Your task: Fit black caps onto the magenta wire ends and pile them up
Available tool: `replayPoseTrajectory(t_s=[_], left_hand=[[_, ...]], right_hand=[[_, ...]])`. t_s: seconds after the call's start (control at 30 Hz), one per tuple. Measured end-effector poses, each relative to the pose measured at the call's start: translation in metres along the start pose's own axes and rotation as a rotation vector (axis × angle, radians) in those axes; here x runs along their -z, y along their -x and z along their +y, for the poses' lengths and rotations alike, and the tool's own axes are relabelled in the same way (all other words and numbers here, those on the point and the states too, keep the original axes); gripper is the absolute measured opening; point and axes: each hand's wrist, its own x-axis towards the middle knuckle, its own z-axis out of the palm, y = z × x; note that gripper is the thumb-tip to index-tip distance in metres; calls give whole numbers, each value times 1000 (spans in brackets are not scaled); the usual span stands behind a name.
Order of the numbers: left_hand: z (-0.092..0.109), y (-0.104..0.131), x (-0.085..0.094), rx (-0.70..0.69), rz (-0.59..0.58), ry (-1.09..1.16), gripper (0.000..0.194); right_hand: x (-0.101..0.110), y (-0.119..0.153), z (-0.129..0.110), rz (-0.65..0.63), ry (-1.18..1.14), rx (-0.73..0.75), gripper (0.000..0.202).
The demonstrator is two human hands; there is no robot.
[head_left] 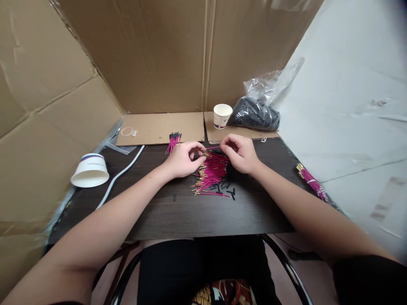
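Note:
A single magenta wire (pixel 213 148) stretches between my two hands, just above a pile. Its left end meets the closed fingertips of my left hand (pixel 185 161). At the other end, the thumb and forefinger of my right hand (pixel 241 153) pinch together; whether a black sleeve is also between them is hidden. Under and between the hands lies the pile of magenta wires (pixel 215 167), gold tips to the left. Several short black sleeves (pixel 221 187) are scattered in front of it, and more dark pieces lie partly hidden below my right hand.
Behind my left hand lies a small bundle of black-capped wires (pixel 174 142). A paper cup (pixel 221 118) stands beside a plastic bag of black pieces (pixel 256 112). On the left are a tipped paper bowl (pixel 90 171) and a white cable (pixel 122 173). A tied wire bundle (pixel 311 181) lies far right.

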Motion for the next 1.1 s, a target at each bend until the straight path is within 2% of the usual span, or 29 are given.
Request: replayPoseTrajectory(t_s=[0.13, 0.27, 0.5, 0.87, 1.0, 1.1], left_hand=[[-1, 4, -4, -158, -114, -72, 16], [-1, 6, -8, -232, -138, -127, 18], [0, 6, -10, -203, -128, -162, 14], [-1, 7, -13, -227, -98, -127, 8], [-3, 6, -15, -171, -83, -67, 6], [-7, 3, -18, -63, -31, 36, 8]], right_hand=[[-3, -2, 7, 141, -123, -138, 19], [-8, -1, 8, 131, -139, -146, 17], [-13, 2, 7, 99, -158, -139, 18], [-15, 1, 12, 128, -183, -143, 15], [-15, 2, 14, 138, -191, -147, 14], [-12, 3, 16, 171, -198, -136, 14]])
